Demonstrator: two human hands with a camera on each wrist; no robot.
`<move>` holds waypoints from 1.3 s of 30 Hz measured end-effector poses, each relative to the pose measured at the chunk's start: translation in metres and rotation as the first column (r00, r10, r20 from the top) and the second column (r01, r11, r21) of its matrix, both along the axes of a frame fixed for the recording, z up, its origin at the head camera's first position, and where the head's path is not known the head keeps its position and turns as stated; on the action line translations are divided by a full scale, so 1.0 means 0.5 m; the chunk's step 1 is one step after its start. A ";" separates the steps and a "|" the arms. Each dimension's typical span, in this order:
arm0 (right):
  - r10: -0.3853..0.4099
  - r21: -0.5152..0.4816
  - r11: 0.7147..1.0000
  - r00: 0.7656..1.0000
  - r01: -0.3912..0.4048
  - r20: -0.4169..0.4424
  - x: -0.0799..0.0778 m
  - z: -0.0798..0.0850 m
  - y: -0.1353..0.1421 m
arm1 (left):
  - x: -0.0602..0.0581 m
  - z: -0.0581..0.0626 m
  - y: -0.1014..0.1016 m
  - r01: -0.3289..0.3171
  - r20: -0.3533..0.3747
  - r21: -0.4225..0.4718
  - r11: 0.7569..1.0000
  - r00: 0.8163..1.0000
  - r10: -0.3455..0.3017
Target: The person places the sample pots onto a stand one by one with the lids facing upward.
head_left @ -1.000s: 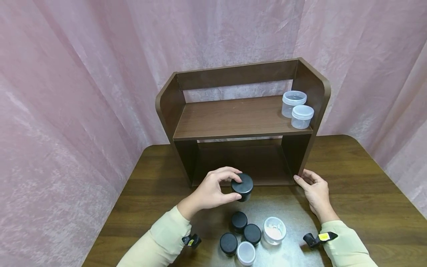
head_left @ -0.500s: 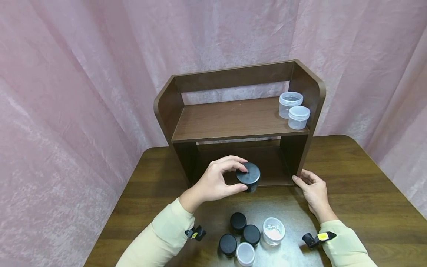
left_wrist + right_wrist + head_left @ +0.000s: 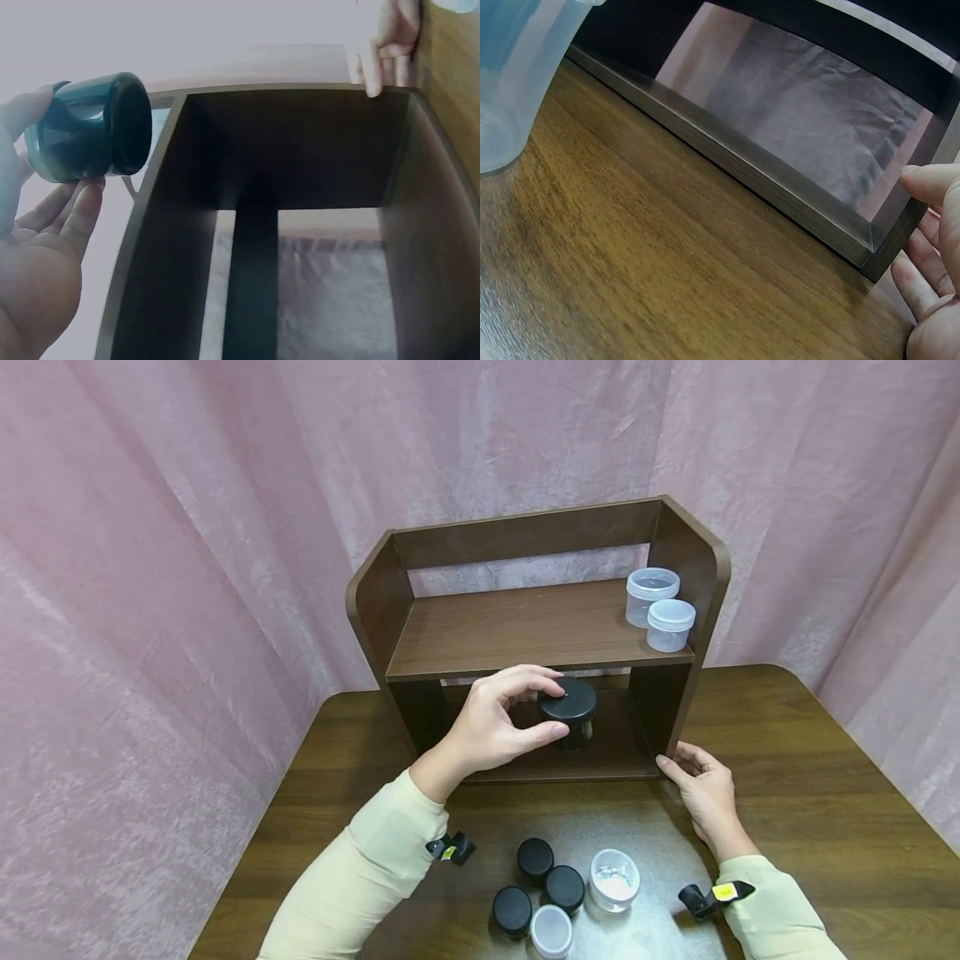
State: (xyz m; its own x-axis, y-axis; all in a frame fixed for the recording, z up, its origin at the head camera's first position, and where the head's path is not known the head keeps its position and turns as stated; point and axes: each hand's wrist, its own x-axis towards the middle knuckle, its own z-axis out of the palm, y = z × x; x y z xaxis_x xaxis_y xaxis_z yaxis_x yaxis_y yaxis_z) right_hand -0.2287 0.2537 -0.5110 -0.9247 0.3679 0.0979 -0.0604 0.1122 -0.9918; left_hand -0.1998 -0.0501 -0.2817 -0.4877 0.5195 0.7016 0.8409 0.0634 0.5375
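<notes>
My left hand (image 3: 491,722) holds a dark jar with a black lid (image 3: 567,703) between thumb and fingers. In the head view the jar is raised off the table, before the lower compartment of the brown two-tier shelf (image 3: 517,627). The left wrist view shows the jar (image 3: 82,127) beside the middle board's front edge, apart from it. My right hand (image 3: 705,789) pinches the shelf's right side panel at its bottom front corner, thumb inside and fingers outside. Two clear lidded jars (image 3: 652,597) stand at the right end of the upper tier.
Several smaller jars stand on the table before the shelf: black-lidded ones (image 3: 536,857), a white-lidded one (image 3: 552,931) and a clear container (image 3: 614,881). A pink curtain (image 3: 225,568) hangs behind the wooden table (image 3: 795,777).
My left hand has carried the black-lidded jar up, forward and slightly right, from above the table to before the shelf's lower compartment. My right hand has stayed on the side panel.
</notes>
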 end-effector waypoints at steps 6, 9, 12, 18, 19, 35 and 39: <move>0.007 0.006 1.000 1.000 -0.007 -0.012 -0.001 -0.003 0.001 | -0.031 0.023 0.015 0.025 0.045 0.064 0.998 0.999 -0.028; 0.010 0.016 1.000 1.000 -0.010 -0.019 -0.002 -0.006 0.003 | -0.065 0.016 0.020 0.033 0.046 0.091 0.995 0.998 -0.038; 0.012 0.024 1.000 1.000 -0.012 -0.019 -0.001 -0.006 0.005 | -0.094 0.013 0.025 0.033 0.048 0.106 0.994 0.998 -0.038; 0.013 0.013 1.000 1.000 -0.013 -0.012 0.000 -0.009 0.004 | -0.100 0.045 0.041 -0.025 0.091 0.105 0.994 0.996 0.015; 0.013 0.009 1.000 1.000 -0.013 -0.013 0.001 -0.009 0.004 | -0.096 0.055 0.044 -0.037 0.096 0.101 0.994 0.995 0.027; 0.012 -0.001 1.000 1.000 -0.012 0.001 0.003 -0.006 -0.001 | -0.195 0.068 0.090 -0.157 0.193 0.053 0.986 0.971 0.144; 0.006 0.004 1.000 1.000 -0.006 0.004 0.004 -0.007 -0.001 | -0.218 0.067 0.100 -0.194 0.217 0.032 0.980 0.959 0.183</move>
State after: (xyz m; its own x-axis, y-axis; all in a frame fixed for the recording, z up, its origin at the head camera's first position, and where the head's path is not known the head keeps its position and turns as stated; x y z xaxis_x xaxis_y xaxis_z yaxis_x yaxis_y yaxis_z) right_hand -0.2270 0.2534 -0.5143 -0.9274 0.3617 0.0954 -0.0569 0.1157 -0.9916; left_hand -0.3089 -0.0001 -0.2480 -0.7136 0.3691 0.5955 0.6830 0.1773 0.7086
